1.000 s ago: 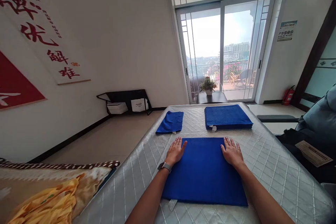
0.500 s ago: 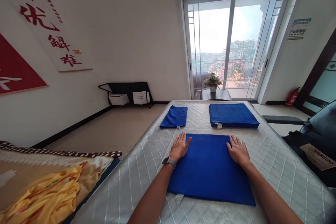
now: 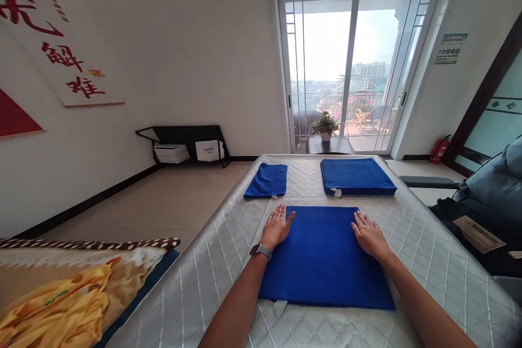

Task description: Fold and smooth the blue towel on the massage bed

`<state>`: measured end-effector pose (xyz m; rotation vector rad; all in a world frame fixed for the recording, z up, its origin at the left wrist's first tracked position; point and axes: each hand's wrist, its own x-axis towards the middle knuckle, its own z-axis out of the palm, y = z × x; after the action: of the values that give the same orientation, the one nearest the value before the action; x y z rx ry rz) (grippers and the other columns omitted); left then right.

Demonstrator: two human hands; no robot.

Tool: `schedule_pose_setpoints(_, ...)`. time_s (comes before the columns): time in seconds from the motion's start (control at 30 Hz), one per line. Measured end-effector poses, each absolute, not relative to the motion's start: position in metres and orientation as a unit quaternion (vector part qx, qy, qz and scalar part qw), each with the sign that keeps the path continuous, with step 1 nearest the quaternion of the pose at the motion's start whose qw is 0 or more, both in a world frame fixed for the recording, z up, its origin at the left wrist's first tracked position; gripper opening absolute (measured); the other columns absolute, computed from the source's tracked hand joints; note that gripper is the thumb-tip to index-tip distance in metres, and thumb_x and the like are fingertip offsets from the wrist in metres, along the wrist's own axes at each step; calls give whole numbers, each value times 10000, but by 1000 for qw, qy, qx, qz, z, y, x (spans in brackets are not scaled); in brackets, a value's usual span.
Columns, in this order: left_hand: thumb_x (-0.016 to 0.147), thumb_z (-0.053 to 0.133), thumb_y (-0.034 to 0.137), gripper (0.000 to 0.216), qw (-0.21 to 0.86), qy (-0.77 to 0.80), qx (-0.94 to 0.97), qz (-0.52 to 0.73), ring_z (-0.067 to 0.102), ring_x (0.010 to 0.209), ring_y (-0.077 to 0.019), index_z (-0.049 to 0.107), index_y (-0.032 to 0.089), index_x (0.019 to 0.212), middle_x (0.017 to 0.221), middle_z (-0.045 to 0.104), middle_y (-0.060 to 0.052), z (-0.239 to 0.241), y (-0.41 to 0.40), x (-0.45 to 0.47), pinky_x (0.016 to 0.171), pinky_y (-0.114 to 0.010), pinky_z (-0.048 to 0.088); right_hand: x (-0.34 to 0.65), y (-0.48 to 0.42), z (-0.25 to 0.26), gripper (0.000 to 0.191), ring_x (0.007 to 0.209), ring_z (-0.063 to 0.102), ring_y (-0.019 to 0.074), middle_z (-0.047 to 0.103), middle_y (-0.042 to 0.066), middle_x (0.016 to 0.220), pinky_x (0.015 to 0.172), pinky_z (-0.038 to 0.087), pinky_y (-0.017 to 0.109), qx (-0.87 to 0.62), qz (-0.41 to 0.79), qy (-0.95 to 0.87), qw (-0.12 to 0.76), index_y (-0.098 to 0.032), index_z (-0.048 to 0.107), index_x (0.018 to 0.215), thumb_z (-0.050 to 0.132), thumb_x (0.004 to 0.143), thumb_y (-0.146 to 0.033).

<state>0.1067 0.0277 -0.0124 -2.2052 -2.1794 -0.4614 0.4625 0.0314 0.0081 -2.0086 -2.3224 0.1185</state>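
A blue towel [image 3: 326, 261], folded into a flat rectangle, lies before me on a silver quilted cover [image 3: 220, 283]. At its far left corner my left hand [image 3: 277, 227], with a watch on the wrist, rests flat along the edge, fingers stretched out. My right hand [image 3: 370, 235] lies open on the opposite edge, near the far right corner. A white tag [image 3: 280, 307] sticks out from the towel's near side. Beyond it are a smaller folded blue cloth [image 3: 267, 180] on the left and a stack of folded blue towels [image 3: 358, 175] on the right.
To the left, yellow cloth [image 3: 61, 302] lies on another bedded surface. A black rack [image 3: 185, 133] holding white boxes stands by the wall. Behind the far edge are a chair with a potted plant [image 3: 325, 126] and sliding glass doors. A dark armchair [image 3: 489, 196] stands at right.
My view has turned slightly to the right. Both hands stay on the towel's sides, almost where they were, and the towel lies in the same place.
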Motion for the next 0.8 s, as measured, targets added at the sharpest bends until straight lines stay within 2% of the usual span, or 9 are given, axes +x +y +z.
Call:
schedule_pose_setpoints(0.37, 1024, 122, 639, 831, 1, -709, -691, -139, 290, 1522, -285, 330, 45, 1568, 1626, 321, -199, -11, 26, 109, 1248, -456, 218, 454, 26, 7, 656, 1565, 77, 241, 89, 36, 1702, 1252, 74, 495, -664, 44, -746, 1, -143, 138, 1636, 165, 1042, -420)
schedule_pose_setpoints(0.63, 1041, 137, 608, 772, 3, -707, -684, -183, 391, 1476, -269, 440, 72, 1507, 1572, 438, -190, -2, 19, 105, 1219, -439, 293, 452, 23, 12, 665, 1565, 74, 236, 92, 49, 1703, 1253, 52, 489, -668, 69, -741, 18, -148, 151, 1636, 168, 1039, -442)
schedule_pose_setpoints(0.73, 1044, 212, 595, 716, 14, -700, -682, -209, 445, 1440, -271, 505, 89, 1457, 1524, 516, -174, 15, 10, 114, 1205, -434, 320, 452, 22, 14, 666, 1566, 70, 241, 104, 60, 1702, 1252, 44, 490, -665, 76, -742, 25, -143, 161, 1634, 170, 1039, -443)
schedule_pose_setpoints(0.8, 1049, 287, 536, 599, 3, -667, -703, -246, 536, 1358, -253, 565, 144, 1406, 1439, 608, -132, 28, 2, 129, 1155, -406, 396, 452, 21, 16, 666, 1566, 66, 243, 107, 60, 1702, 1252, 42, 489, -665, 82, -741, 28, -142, 160, 1634, 170, 1038, -441)
